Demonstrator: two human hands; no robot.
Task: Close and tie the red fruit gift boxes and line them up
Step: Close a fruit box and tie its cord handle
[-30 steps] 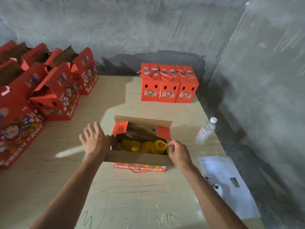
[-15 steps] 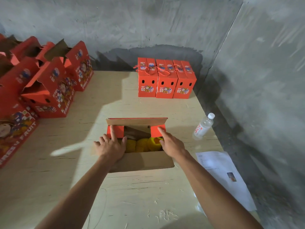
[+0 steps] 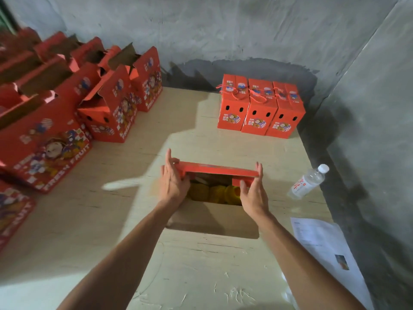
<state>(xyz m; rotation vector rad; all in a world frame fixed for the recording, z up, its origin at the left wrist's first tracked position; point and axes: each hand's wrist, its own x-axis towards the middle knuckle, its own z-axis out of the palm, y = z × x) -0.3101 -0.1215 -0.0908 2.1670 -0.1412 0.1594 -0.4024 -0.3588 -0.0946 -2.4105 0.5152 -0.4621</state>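
An open fruit gift box stands in front of me on the table, its brown near flap folded out towards me. Yellow net-wrapped fruit shows inside. The far red flap is tilted towards me over the opening. My left hand grips that flap's left end and my right hand grips its right end. Three closed, tied red boxes stand in a row at the back right.
Several open red boxes crowd the table's left side. A clear water bottle lies to the right of my box. A printed paper sheet hangs near the right table edge. Grey concrete walls close off the back and right.
My hands left the small red side flaps, which now lie folded inwards, and took the far flap's two ends. That flap has swung from upright towards me.
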